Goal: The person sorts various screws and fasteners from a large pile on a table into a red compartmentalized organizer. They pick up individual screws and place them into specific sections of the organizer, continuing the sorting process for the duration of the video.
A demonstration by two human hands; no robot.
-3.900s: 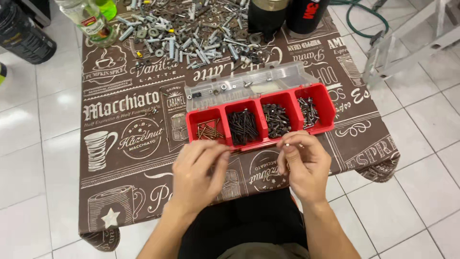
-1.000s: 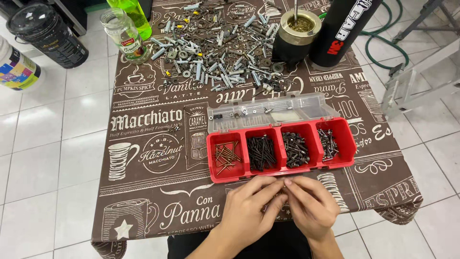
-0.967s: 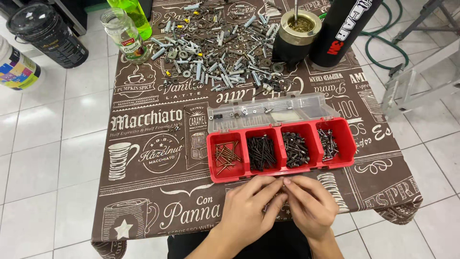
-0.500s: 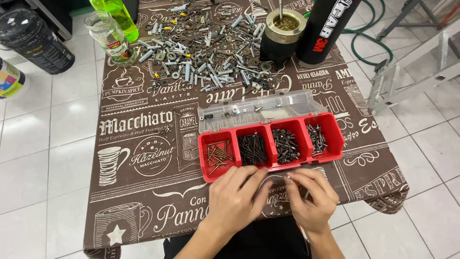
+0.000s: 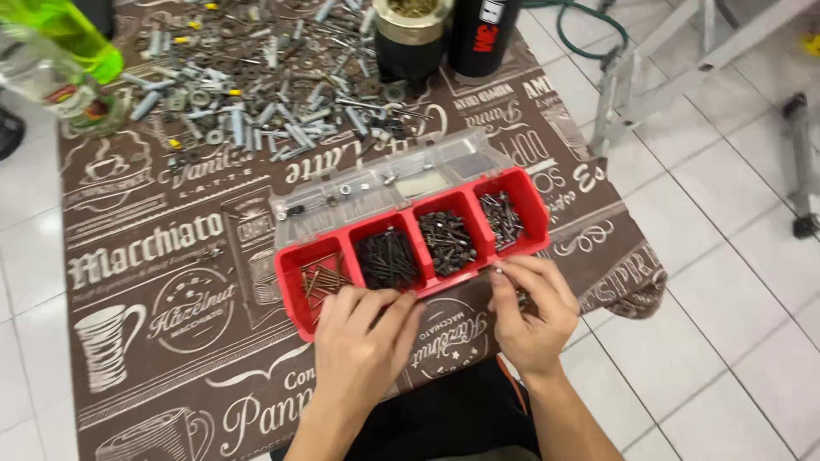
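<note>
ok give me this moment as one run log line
left hand on red tray front edge | right hand pinching small screw | loose hardware pile behind

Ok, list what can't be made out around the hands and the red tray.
- Right hand: head view, whatever its curled fingers pinch is too small to tell.
- Left hand: its palm hides the tablecloth beneath.
- Red organizer tray: fasteners in the compartments too small to sort by type.
- Green bottle: cut off by the top edge.

Both hands rest at the table's near edge, left hand touching the red tray, right hand seemingly pinching a small screw.
</note>
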